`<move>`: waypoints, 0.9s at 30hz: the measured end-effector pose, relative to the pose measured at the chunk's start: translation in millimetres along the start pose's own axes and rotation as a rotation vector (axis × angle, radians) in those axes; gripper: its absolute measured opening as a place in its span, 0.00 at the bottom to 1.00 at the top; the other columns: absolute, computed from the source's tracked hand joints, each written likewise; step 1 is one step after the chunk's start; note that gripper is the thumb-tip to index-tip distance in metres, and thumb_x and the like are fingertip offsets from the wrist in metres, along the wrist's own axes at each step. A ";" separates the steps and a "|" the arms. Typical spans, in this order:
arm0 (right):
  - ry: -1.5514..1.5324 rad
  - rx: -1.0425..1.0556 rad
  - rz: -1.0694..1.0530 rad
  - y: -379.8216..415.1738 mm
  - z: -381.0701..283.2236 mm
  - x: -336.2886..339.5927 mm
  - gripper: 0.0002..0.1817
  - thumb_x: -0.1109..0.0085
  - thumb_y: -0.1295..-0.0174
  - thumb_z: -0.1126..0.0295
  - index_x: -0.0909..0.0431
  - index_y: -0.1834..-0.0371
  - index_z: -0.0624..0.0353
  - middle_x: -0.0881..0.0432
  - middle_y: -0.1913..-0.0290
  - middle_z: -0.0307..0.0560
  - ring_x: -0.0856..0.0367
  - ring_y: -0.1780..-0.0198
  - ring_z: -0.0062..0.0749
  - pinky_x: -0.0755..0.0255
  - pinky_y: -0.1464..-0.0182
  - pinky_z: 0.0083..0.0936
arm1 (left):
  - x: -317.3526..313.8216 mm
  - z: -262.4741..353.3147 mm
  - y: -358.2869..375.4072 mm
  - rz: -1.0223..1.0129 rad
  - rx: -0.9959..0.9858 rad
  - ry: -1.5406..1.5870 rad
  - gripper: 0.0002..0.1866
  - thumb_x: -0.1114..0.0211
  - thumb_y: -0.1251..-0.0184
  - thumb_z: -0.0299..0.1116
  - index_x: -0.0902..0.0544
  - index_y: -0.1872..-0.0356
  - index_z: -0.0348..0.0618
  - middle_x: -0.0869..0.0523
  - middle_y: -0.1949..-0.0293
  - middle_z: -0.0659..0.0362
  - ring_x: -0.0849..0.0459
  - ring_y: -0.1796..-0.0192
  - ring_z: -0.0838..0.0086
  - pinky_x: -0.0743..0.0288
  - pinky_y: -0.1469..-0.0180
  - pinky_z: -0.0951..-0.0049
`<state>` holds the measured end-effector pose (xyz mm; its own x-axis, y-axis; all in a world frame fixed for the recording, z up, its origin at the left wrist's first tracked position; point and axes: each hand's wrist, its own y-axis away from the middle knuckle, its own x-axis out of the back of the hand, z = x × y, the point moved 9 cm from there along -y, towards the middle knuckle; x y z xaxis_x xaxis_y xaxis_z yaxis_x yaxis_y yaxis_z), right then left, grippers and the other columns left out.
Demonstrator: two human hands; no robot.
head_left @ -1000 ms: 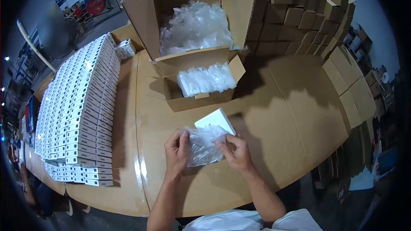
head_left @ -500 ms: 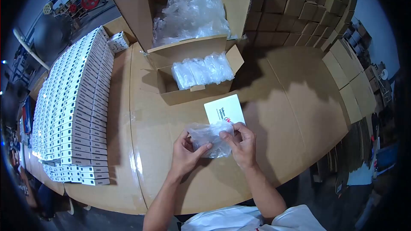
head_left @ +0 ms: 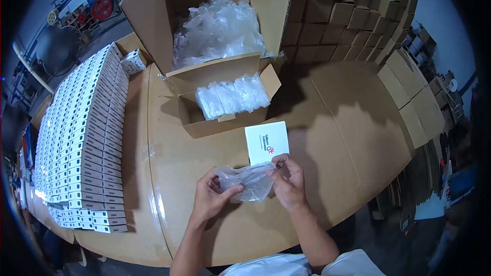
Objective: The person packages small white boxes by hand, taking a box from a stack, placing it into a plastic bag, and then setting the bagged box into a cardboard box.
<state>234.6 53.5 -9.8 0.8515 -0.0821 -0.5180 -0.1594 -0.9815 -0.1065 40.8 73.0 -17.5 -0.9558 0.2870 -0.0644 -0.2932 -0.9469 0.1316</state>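
Note:
A clear plastic bag (head_left: 246,183) is stretched between my two hands over the cardboard-covered table. My left hand (head_left: 215,195) pinches its left side between thumb and fingers. On the other side, my right hand (head_left: 287,181) grips the bag's upper right edge. Just beyond the bag lies a white box (head_left: 266,142) printed "Telkom Indonesia" with a red mark; the bag and right fingers are close to its near edge. Farther off, a small open carton (head_left: 220,128) holds a row of plastic-wrapped packs (head_left: 232,96).
Behind the small carton stands a large open carton (head_left: 146,25) heaped with loose plastic bags (head_left: 220,28). Stacked white boxes (head_left: 87,138) line the table's left side. Brown cartons (head_left: 327,25) are piled at the back right, with more cartons (head_left: 417,115) at the right edge.
The bag's upper edge has been drawn wider between my hands, which sit slightly farther apart. The whole scene has shifted a little down and left in view.

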 end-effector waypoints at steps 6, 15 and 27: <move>0.037 -0.065 -0.012 2.4 0.9 -11.7 0.07 0.36 0.35 0.78 0.21 0.55 0.63 0.22 0.53 0.38 0.23 0.48 0.22 0.30 0.44 0.21 | -9.5 12.8 4.6 -0.009 -0.004 -0.062 0.21 0.21 0.45 0.26 0.18 0.51 0.33 0.12 0.58 0.57 0.15 0.55 0.77 0.19 0.51 0.73; 0.247 0.273 0.135 -14.8 -54.1 17.9 0.18 0.44 0.30 0.74 0.24 0.39 0.66 0.25 0.38 0.50 0.26 0.38 0.33 0.29 0.38 0.29 | -12.6 13.2 3.3 -0.046 -0.005 -0.078 0.21 0.21 0.45 0.25 0.19 0.50 0.33 0.12 0.58 0.58 0.15 0.55 0.77 0.20 0.51 0.73; 0.408 0.350 -0.315 -28.5 -69.1 -26.5 0.36 0.33 0.43 0.86 0.40 0.33 0.60 0.31 0.40 0.47 0.29 0.36 0.32 0.32 0.34 0.31 | -13.7 17.9 4.2 -0.049 -0.010 -0.035 0.22 0.21 0.47 0.23 0.18 0.51 0.35 0.12 0.58 0.58 0.14 0.56 0.76 0.20 0.50 0.72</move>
<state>251.1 71.7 65.6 0.9956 0.0745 -0.0577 0.0349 -0.8602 -0.5088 52.2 67.6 1.6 -0.9407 0.3374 -0.0358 -0.3392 -0.9331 0.1196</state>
